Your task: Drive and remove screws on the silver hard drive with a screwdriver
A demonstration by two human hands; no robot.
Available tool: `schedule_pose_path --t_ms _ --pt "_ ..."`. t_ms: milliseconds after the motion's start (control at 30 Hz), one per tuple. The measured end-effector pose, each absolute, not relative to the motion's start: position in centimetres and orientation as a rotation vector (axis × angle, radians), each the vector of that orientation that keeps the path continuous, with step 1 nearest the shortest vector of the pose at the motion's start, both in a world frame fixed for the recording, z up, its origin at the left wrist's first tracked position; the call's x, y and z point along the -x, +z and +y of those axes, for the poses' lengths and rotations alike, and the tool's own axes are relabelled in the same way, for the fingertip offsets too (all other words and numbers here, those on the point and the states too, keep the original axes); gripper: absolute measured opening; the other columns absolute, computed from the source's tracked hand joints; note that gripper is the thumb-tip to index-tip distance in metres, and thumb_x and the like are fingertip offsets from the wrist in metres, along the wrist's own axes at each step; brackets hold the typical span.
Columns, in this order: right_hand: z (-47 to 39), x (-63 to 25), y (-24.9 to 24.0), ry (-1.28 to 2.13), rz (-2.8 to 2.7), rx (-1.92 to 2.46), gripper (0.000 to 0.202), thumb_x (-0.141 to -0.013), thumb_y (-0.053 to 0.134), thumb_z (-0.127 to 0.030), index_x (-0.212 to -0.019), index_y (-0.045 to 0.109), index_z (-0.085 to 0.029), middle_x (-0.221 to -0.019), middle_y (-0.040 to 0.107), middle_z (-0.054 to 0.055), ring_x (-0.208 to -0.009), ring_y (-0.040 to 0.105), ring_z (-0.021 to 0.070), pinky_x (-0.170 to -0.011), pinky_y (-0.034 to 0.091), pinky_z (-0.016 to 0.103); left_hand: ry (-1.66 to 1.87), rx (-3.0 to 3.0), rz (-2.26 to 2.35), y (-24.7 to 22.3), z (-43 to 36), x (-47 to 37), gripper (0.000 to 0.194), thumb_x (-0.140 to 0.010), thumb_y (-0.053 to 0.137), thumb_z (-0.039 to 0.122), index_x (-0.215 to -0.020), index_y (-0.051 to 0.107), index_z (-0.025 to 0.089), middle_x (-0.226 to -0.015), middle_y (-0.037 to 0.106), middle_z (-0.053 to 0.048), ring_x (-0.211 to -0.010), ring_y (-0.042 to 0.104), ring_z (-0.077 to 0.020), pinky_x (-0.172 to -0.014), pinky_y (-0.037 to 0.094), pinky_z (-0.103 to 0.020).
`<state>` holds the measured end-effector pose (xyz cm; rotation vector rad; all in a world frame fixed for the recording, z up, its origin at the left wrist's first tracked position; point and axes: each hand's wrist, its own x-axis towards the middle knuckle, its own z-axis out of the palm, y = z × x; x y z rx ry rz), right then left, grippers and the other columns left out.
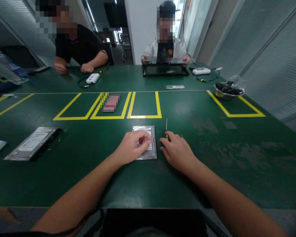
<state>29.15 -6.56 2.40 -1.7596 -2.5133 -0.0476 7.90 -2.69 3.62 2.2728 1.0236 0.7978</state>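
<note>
A silver hard drive [155,154] with a white label lies flat on the green table in front of me. My left hand [135,144] is over it, covering much of the label, with thumb and forefinger pinched together above its right half. Whatever the pinch holds, if anything, is too small to make out. Just right of the drive, my right hand [176,149] has its fingers curled on the black and yellow handle of a screwdriver [166,125]. The metal shaft points away from me, and part of the handle is hidden beneath the fingers.
Another hard drive [36,140] lies at the left. Yellow tape [144,117] marks boxes across the table; a blurred pink item [111,103] sits in one. A metal bowl [228,92] holds dark pieces at the right. Two people sit opposite, one holding a black frame [165,75].
</note>
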Motion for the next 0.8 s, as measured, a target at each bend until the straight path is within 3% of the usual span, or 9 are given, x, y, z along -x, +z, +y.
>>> schedule_pose_path --t_ms 200,400,800 --pt "-6.5 -29.2 2.3 -0.068 -2.502 1.756 0.027 -0.094 0.048 -0.028 -0.115 0.063 -0.021 -0.136 0.054 0.014 -0.104 0.06 0.0283 -0.087 0.047 0.041 0.794 -2.491 0.925 3.1 -2.9 -7.3 0.008 -0.089 0.057 0.018 -0.088 0.065 0.016 -0.078 0.065 0.0 -0.072 0.059 -0.0121 -0.07 0.046 -0.025" --pt "-6.3 -29.2 2.2 -0.069 -2.507 1.765 0.027 -0.094 0.049 -0.028 -0.115 0.063 -0.021 -0.134 0.054 0.015 -0.103 0.059 0.0275 -0.086 0.046 0.04 0.74 -2.6 0.86 2.5 -3.1 -7.3 0.017 -0.1 0.045 0.02 -0.101 0.061 0.016 -0.096 0.066 -0.006 -0.09 0.061 -0.0167 -0.083 0.049 -0.03" --pt "-6.2 -29.3 1.9 -0.065 -2.518 1.765 0.026 -0.093 0.05 -0.027 -0.114 0.063 -0.021 -0.136 0.053 0.015 -0.104 0.059 0.0279 -0.087 0.047 0.04 0.507 -2.774 0.723 2.2 -4.3 -7.8 0.019 -0.099 0.043 0.017 -0.099 0.061 0.014 -0.094 0.062 -0.008 -0.091 0.056 -0.0195 -0.084 0.049 -0.034"
